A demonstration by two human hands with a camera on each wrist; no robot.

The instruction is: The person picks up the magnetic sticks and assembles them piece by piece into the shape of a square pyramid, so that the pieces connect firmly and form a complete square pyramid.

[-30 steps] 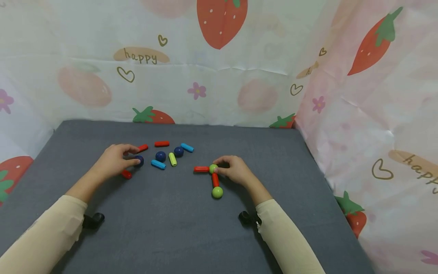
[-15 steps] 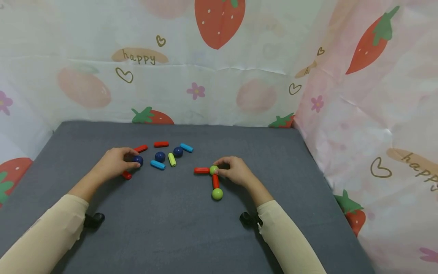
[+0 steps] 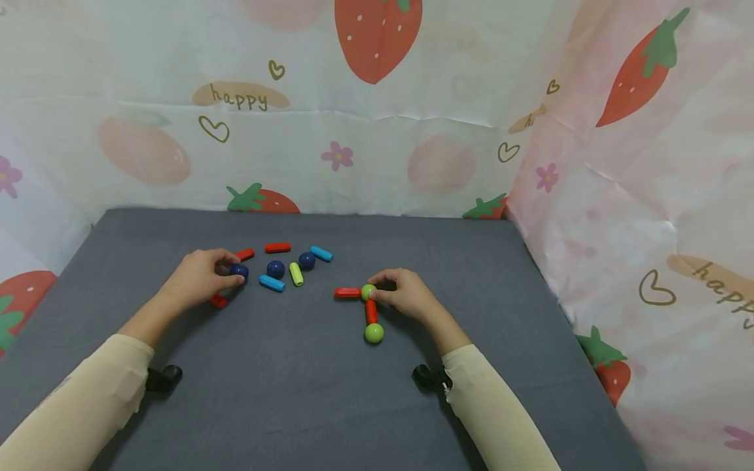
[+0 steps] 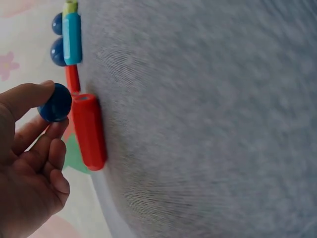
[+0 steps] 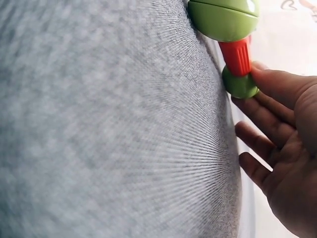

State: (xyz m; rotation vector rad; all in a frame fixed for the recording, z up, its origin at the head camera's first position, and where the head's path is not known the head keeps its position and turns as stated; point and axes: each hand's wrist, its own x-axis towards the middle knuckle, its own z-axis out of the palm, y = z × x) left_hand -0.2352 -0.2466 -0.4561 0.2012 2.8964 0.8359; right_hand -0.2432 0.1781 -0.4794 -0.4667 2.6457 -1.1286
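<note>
My left hand (image 3: 197,278) pinches a dark blue ball (image 4: 57,104) between thumb and fingers, at the left of the table. Beneath that hand lies a red rod (image 4: 89,131), partly hidden in the head view; another red rod (image 3: 245,254) lies just beyond the fingertips. Right of centre, my right hand (image 3: 408,294) holds a green ball (image 3: 368,291) between thumb and fingers. From this ball one red rod (image 3: 347,293) points left and a second red rod (image 3: 371,312) runs toward me, ending in another green ball (image 5: 223,20).
Between the hands lie two dark blue balls (image 3: 275,269), two light blue rods (image 3: 271,283), a yellow-green rod (image 3: 296,274) and a red rod (image 3: 278,248). Strawberry-print cloth (image 3: 377,183) hangs behind and beside the grey table (image 3: 283,392).
The left hand has shifted slightly with the dark blue ball, which is now a little farther from me. The right hand and the joined green and red pieces stay almost still.
</note>
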